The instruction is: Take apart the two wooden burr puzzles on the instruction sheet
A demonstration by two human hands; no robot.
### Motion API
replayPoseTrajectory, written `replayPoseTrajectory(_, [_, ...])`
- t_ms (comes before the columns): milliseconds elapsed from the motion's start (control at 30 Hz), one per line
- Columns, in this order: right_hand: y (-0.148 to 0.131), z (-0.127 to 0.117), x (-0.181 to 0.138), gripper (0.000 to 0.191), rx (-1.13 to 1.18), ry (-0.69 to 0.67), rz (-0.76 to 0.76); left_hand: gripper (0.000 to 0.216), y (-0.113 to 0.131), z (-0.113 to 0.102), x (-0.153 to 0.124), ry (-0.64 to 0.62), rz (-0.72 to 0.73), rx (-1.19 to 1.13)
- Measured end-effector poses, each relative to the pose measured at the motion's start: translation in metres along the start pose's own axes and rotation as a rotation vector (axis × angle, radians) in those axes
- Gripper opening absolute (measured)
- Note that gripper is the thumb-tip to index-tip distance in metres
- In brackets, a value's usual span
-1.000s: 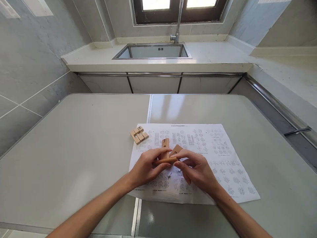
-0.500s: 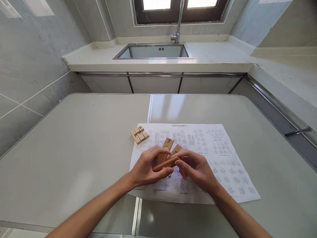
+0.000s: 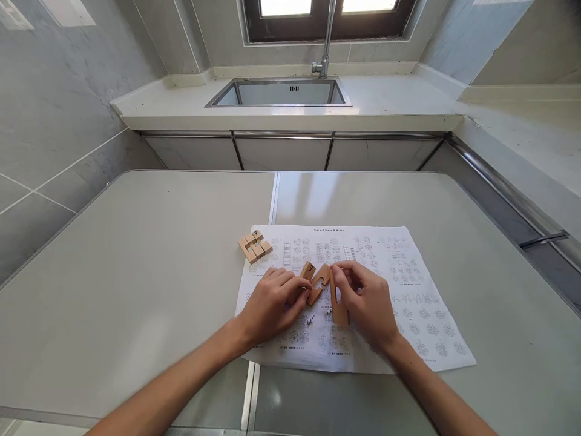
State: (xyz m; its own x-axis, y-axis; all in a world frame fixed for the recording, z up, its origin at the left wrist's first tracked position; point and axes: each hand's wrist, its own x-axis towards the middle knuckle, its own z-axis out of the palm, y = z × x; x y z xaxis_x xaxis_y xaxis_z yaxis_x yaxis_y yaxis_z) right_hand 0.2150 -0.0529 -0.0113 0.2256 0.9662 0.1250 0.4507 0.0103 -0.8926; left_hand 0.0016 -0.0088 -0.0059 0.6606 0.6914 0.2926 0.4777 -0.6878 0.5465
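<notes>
On a printed instruction sheet [image 3: 408,284] both my hands work with notched wooden puzzle bars. My left hand [image 3: 272,303] has its fingers curled, pressing two crossed bars [image 3: 318,280] down on the paper. My right hand [image 3: 367,300] pinches a third wooden bar [image 3: 338,303], which stands on edge and points towards me, just right of the crossed pair. A small bundle of several more wooden bars [image 3: 255,246] lies at the sheet's far left corner, untouched.
The sheet lies on a grey folding table [image 3: 149,272] with a seam down its middle. Beyond it runs a white counter [image 3: 390,103] with a steel sink [image 3: 279,94] and tap under a window. Tiled walls stand on both sides.
The bar held across between both hands has gone to my right hand alone and turned lengthwise. My left hand dropped onto the two crossed bars, which now lie lower on the sheet.
</notes>
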Motion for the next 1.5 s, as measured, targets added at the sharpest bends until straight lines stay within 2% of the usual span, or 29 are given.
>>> replayPoseTrajectory(100, [0.004, 0.000, 0.001, 0.034, -0.126, 0.025, -0.045, 0.014, 0.000, 0.000, 0.000, -0.012, -0.001, 0.065])
replayPoseTrajectory(367, [0.013, 0.001, 0.002, 0.031, -0.329, 0.037, -0.024, 0.013, -0.002, 0.003, -0.002, -0.021, -0.013, 0.165])
replayPoseTrajectory(833, [0.016, 0.002, 0.003, 0.026, -0.424, 0.089, -0.118, 0.022, -0.001, 0.003, -0.002, -0.017, -0.056, 0.215])
replayPoseTrajectory(1000, [0.017, 0.003, 0.004, 0.025, -0.389, 0.019, -0.183, 0.032, -0.001, 0.004, -0.003, 0.012, -0.071, 0.196])
replayPoseTrajectory(1100, [0.017, 0.004, 0.003, 0.026, -0.346, -0.056, -0.229, 0.048, -0.004, 0.006, -0.005, 0.014, -0.074, 0.142])
replayPoseTrajectory(1267, [0.017, 0.006, 0.001, 0.027, -0.266, -0.153, -0.322, 0.074, -0.008, 0.006, -0.007, -0.044, -0.030, 0.093])
replayPoseTrajectory(1500, [0.015, 0.008, 0.000, 0.033, -0.189, -0.256, -0.455, 0.089, -0.007, 0.005, -0.005, -0.092, 0.053, 0.137])
